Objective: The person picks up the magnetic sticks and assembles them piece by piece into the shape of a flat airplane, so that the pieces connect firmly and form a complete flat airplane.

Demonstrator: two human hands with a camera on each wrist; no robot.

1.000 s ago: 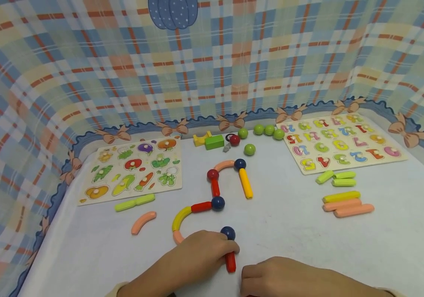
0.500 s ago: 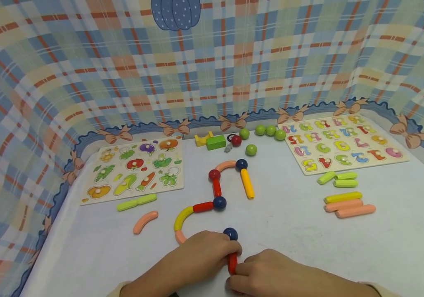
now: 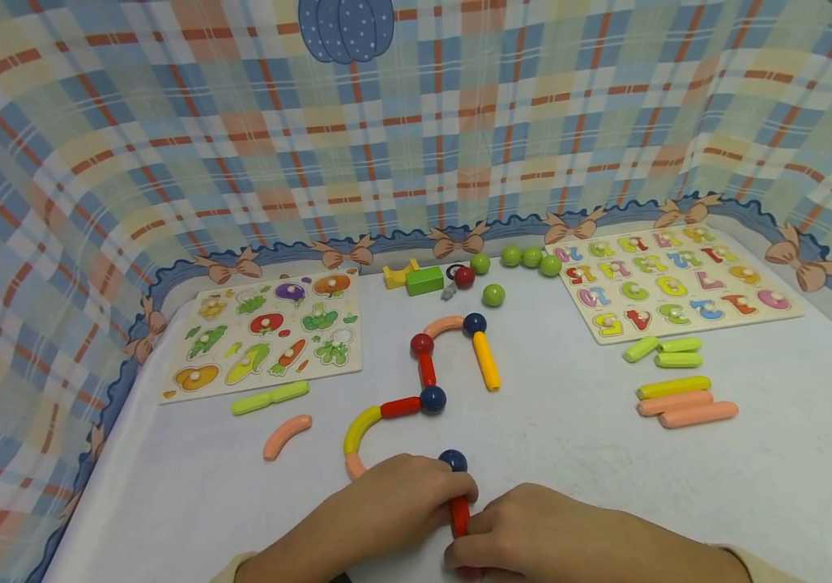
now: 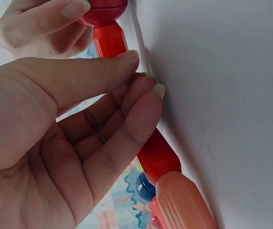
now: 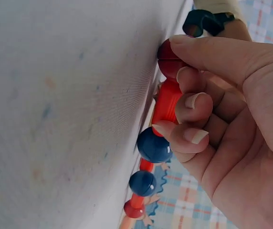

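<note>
One red rod [image 3: 459,517], long axis near-to-far

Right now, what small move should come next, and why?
I'd probably ease the right hand off the red ball, since both wrist views show it meeting the red stick's end, while the left hand appears to grip that stick.

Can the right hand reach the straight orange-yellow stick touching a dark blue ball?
Probably yes: the white cloth between the right hand and stick looks unobstructed, though that hand pinches a glossy red ball.
</note>
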